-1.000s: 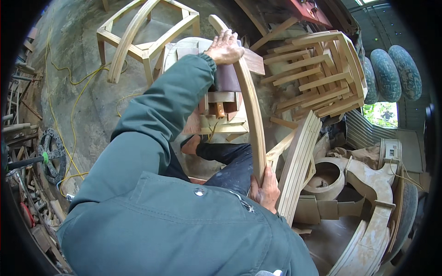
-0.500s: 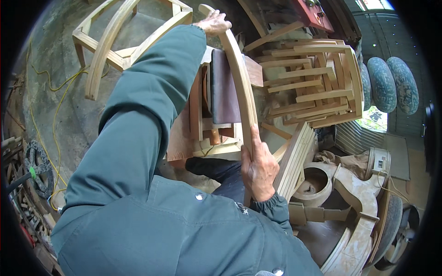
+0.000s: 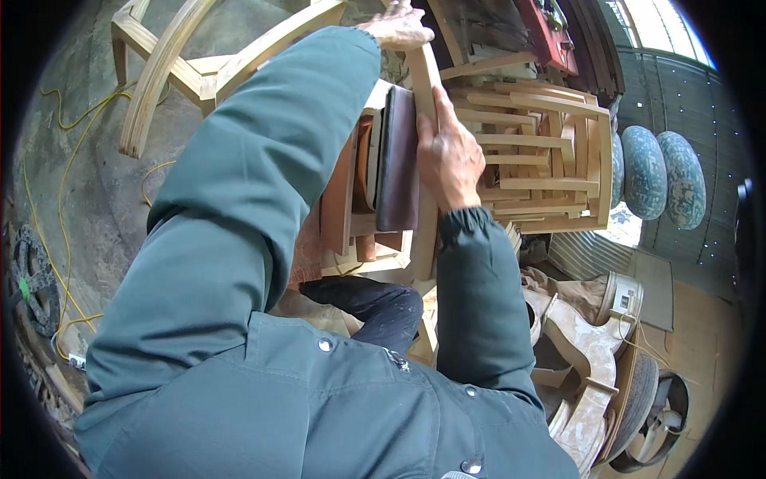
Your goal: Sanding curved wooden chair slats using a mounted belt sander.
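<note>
A long, curved wooden piece [image 3: 424, 237] of pale, bare wood stretches away from me alongside a sander-like machine with an upright dark purple-brown pad or belt [image 3: 400, 160]. My left hand [image 3: 401, 27], at the top of the picture, is closed over the far end of the piece, its fingers partly smeared by motion. My right hand [image 3: 452, 160] grips it nearer the middle, with the index finger lying along the wood. The piece runs close along the pad's right side; whether they touch I cannot tell.
A chair-like wooden frame [image 3: 209, 76] stands on the concrete floor at far left, near a yellow cord [image 3: 66, 199]. Several wooden frames [image 3: 550, 144] are stacked on the right. Behind my right forearm lies a pale, dusty machine [image 3: 594, 343] with a wheel [image 3: 658, 423].
My right hand has moved forward along the wood, closer to my left hand. My left hand and the piece have shifted slightly forward and right. The whole view has turned a little.
</note>
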`<state>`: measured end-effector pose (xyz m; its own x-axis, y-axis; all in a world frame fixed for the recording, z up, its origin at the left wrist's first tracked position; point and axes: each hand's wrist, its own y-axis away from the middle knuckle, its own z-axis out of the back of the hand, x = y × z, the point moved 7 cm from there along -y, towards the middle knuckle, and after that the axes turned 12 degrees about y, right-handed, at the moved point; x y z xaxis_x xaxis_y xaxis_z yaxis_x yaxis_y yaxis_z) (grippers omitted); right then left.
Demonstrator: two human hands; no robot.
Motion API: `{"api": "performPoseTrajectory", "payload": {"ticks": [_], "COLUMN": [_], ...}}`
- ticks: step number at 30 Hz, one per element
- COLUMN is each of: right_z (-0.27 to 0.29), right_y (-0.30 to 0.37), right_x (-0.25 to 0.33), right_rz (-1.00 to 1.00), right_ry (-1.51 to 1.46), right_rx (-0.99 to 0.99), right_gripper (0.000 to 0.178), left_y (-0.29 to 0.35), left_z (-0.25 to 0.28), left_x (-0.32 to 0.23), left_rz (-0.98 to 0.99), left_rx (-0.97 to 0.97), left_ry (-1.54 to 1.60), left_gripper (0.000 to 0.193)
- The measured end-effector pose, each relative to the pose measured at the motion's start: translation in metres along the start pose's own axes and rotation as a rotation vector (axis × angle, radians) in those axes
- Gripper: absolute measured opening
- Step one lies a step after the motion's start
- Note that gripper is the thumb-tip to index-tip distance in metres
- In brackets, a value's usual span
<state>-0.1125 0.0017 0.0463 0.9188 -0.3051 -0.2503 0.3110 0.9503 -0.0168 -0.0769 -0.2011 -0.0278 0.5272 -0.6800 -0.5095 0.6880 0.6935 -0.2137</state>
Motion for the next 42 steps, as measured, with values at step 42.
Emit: {"api": "performPoseTrajectory", "payload": {"ticks": [42], "right_z": [-0.104], "right_y": [0.374], "right_x": [-0.058], "right_rz": [0.055], "right_ry": [-0.444], "right_rx": [-0.453], "right_gripper": [0.071], "left_y": [0.177], "left_z": [-0.015], "left_x": [-0.152], "left_rz": [0.388], "left_rx": [-0.114], "left_ry": [0.127], "left_gripper": [0.087]}}
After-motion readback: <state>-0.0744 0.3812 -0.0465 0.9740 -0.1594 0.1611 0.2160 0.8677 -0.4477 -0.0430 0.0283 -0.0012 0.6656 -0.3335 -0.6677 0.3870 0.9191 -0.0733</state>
